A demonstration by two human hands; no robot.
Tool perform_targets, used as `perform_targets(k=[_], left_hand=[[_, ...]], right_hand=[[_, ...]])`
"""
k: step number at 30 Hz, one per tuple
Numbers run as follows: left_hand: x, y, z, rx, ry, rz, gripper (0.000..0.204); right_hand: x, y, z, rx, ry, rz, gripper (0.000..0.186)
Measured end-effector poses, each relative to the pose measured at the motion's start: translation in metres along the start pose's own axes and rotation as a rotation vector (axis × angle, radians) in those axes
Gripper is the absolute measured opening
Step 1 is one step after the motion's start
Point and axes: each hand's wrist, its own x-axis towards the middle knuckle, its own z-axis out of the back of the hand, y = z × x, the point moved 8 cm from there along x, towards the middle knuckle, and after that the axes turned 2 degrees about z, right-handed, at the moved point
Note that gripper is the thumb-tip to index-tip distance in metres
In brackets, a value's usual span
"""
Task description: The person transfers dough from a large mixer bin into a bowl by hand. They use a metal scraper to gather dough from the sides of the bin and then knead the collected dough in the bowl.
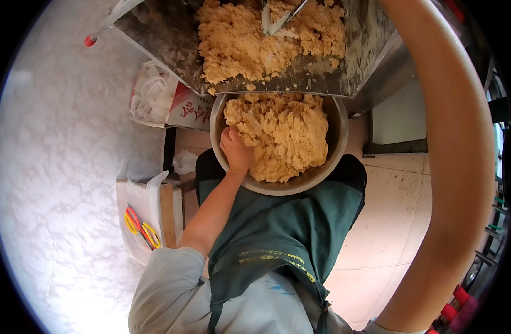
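A large steel bowl (pixel 338 125) sits between my knees, below the lip of a metal mixing trough (pixel 161 39). Crumbly tan dough (pixel 289 136) fills most of the bowl in one rough heap. My left hand (pixel 236 150) is inside the bowl at its left side, fingers curled against the edge of the dough; the fingertips are partly hidden. More of the same loose dough (pixel 239 44) lies in the trough, around a whitish mixer blade (pixel 278 23). My right arm reaches up along the right side and past the top edge, so my right hand is out of sight.
Yellow-and-red scissors (pixel 142 227) lie on a plastic-covered stand (pixel 169 214) at the left. Behind it is a red-and-white carton (pixel 188 108) with plastic bags. A red-knobbed lever (pixel 90 40) juts out at the upper left. A metal frame (pixel 397 146) stands right of the bowl on the tiled floor.
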Motion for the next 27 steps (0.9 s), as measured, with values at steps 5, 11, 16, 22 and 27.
perform_targets(k=[5, 11, 16, 22, 27], left_hand=[[0.016, 0.008, 0.007, -0.188, 0.377, 0.021, 0.081], [0.029, -0.028, 0.067, -0.005, 0.394, -0.203, 0.075], [0.083, -0.117, 0.137, -0.64, 0.327, -0.362, 0.043], [0.205, -0.185, 0.171, -0.574, -0.17, -0.558, 0.046], [0.247, -0.208, 0.143, -0.152, -0.239, -0.659, 0.061]], right_hand=[[-0.006, -0.004, 0.003, 0.029, -0.013, -0.03, 0.053], [-0.006, -0.005, 0.0, 0.061, 0.064, -0.08, 0.047], [-0.004, -0.006, -0.002, 0.05, -0.01, -0.035, 0.045], [-0.002, -0.009, -0.008, 0.049, -0.047, 0.026, 0.044], [-0.001, -0.011, -0.009, 0.06, -0.101, 0.065, 0.043]])
